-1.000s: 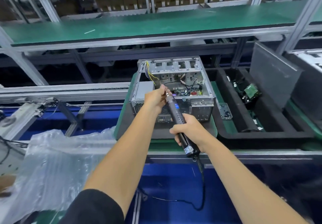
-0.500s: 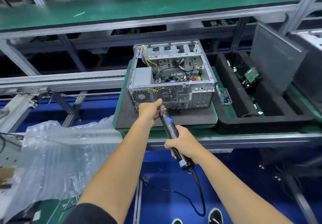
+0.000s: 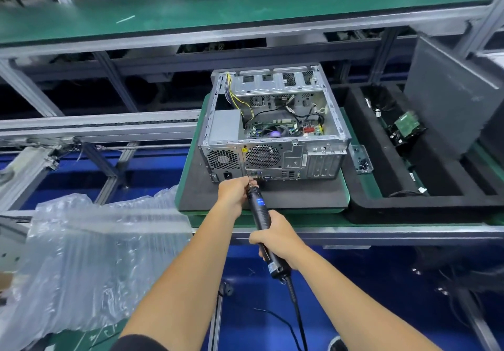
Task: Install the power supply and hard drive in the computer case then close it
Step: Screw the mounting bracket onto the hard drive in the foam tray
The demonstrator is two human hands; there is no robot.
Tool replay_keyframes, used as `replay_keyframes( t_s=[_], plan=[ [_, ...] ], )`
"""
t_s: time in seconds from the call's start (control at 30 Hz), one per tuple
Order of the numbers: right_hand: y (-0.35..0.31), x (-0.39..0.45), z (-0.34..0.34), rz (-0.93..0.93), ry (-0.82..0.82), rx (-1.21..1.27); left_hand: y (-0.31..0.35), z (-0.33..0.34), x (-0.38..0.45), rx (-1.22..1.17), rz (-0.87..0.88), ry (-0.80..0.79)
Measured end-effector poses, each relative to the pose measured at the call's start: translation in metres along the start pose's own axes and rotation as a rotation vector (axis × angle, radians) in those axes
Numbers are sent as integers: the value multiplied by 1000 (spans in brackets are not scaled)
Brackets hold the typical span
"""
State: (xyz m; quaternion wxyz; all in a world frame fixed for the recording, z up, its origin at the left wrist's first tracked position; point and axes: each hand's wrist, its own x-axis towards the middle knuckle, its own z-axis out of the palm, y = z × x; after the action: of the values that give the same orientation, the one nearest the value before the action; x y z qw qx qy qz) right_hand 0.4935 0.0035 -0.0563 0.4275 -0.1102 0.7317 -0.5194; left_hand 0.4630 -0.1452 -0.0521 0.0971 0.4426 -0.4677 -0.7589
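The computer case [image 3: 274, 135] lies open-topped on a black foam pad [image 3: 300, 195], its rear panel facing the electric screwdriver [image 3: 263, 222], which the right hand [image 3: 278, 238] grips low on the barrel while the left hand [image 3: 233, 191] pinches the tip. If the bit sits off-centre or tilted, it could slip and strip the screw or drop it. The left hand's fingers hide bit and screw, so the fit cannot be judged, and the hard drive [image 3: 407, 124] in the tray [image 3: 362, 211] well off to the right is too blurred to identify with confidence.

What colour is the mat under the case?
Dark grey mat, seen in the head view, under the case.
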Motion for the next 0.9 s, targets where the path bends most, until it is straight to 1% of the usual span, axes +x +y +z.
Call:
replay_keyframes(
  t_s=[0.13, 0.37, 0.73, 0.83, 0.9],
  plan=[
    [-2, 15, 0, -4, 29, 18, 7, 6, 14, 8, 23, -22],
    [-2, 21, 1, 1, 42, 38, 8, 7, 25, 2, 11, -51],
    [-10, 18, 16, 6, 86, 49, 9, 5, 20, -32, 8, -51],
    [-10, 20, 23, 9, 121, 37, 6, 2, 22, 18, 12, -46],
    [-11, 20, 25, 9, 149, 8, 4, -1, 24, 90, 24, -3]
  ],
)
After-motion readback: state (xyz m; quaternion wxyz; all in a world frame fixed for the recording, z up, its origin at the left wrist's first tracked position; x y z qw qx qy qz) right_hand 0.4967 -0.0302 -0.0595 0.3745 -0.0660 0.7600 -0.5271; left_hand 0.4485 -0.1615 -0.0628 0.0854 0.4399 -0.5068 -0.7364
